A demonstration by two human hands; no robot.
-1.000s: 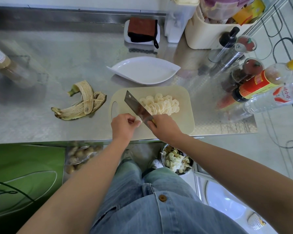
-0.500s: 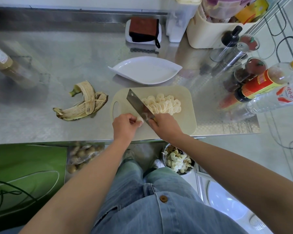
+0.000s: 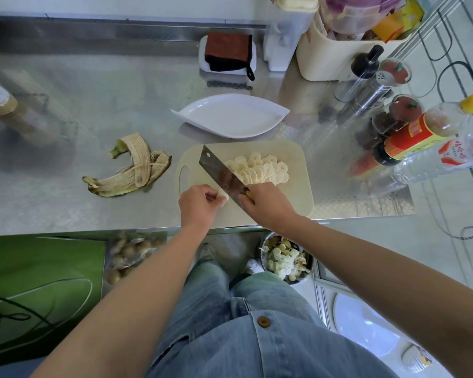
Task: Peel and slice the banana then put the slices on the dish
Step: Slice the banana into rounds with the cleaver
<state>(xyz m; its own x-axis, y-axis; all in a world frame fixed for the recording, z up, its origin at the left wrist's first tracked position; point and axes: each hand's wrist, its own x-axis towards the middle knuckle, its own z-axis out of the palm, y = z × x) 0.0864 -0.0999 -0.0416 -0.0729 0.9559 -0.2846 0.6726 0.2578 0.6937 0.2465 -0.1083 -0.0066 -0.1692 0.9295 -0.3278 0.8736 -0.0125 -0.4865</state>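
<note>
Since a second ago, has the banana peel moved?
No. The peel still lies left of the board, with the same gap to its edge.

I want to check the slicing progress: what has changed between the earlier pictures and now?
Almost nothing visibly moved. The right hand keeps its grip on the cleaver, blade over the cutting board; the left hand still pinches the last banana piece beside it. Nothing was taken or released. The slices, peel and empty dish stayed.
</note>
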